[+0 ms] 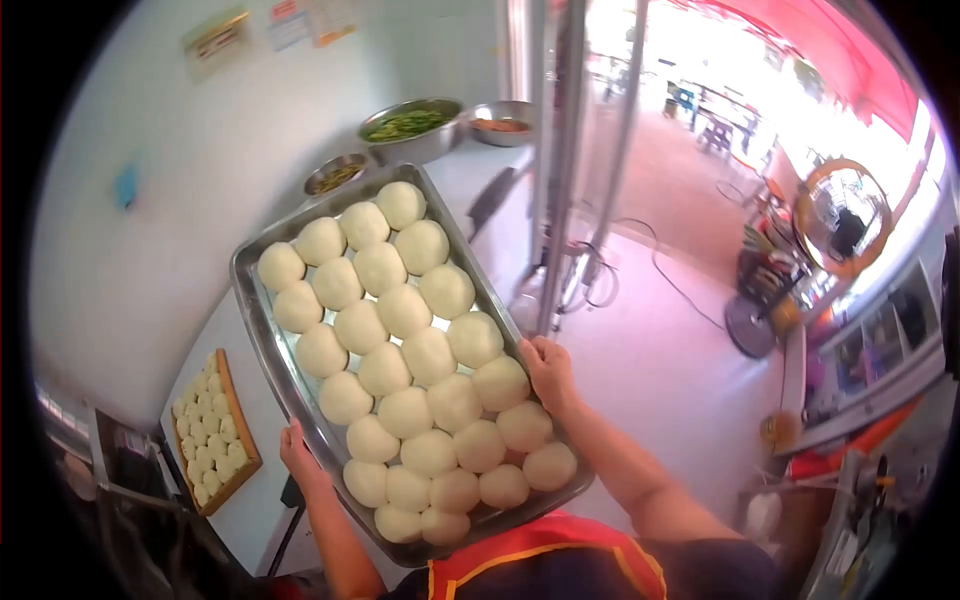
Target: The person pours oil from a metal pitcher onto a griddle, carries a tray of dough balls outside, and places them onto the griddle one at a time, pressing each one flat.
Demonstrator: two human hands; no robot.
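A metal tray [262, 322] filled with rows of round white dough balls [404, 310] is held up in front of me, tilted in the view. My left hand [299, 452] grips its left rim near the lower end. On the opposite long side, my right hand [548, 372] is wrapped round the right rim. Both sets of fingers are partly hidden beneath the tray. The dough balls sit close together, many touching, with bare metal showing between some of them.
On the table [245, 510] at left lies a wooden tray [240, 425] of smaller dough pieces. Behind stand a bowl of green vegetables [410, 122], a bowl of orange food [502, 125] and a small bowl [337, 175]. A metal door frame [560, 180], floor cables and a fan [843, 218] are at right.
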